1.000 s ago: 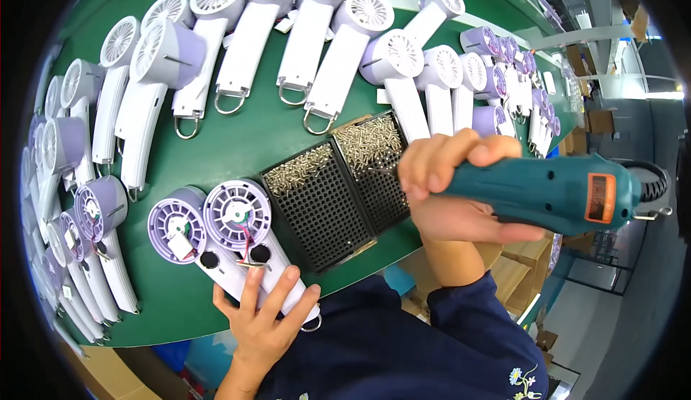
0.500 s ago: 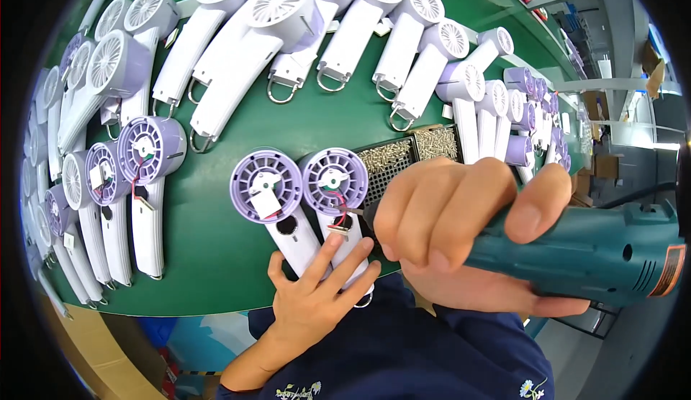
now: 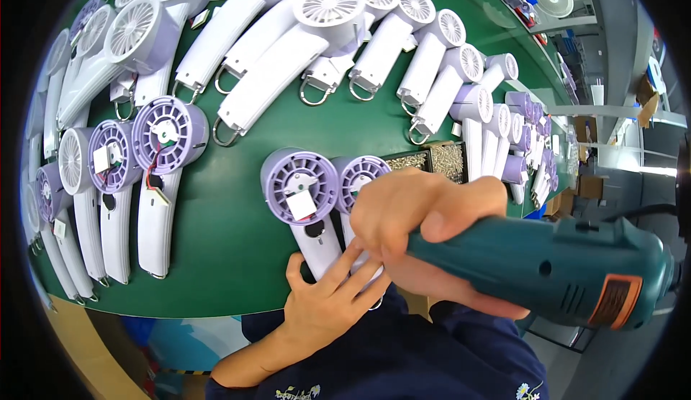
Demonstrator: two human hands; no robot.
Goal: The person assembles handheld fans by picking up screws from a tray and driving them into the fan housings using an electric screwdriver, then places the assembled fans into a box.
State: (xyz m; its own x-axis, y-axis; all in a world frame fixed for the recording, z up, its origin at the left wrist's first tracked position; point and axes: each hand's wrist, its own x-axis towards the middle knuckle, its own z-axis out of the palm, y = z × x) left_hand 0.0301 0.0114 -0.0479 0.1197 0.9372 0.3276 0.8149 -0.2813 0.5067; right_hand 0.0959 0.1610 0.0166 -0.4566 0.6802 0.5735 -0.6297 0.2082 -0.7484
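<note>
Pressing the left hand (image 3: 327,303), fingers spread flat, onto the handles of two open purple-and-white fans (image 3: 302,188) at the green table's (image 3: 223,256) near edge, steadying them, while wrapping the right hand (image 3: 425,216) fully around the teal electric screwdriver (image 3: 547,267), aiming down at them.

We grip a teal electric screwdriver (image 3: 547,270) in our right hand (image 3: 425,220); our left hand (image 3: 327,303) pins two open purple-and-white fans (image 3: 306,206) on the green table (image 3: 223,256)
</note>
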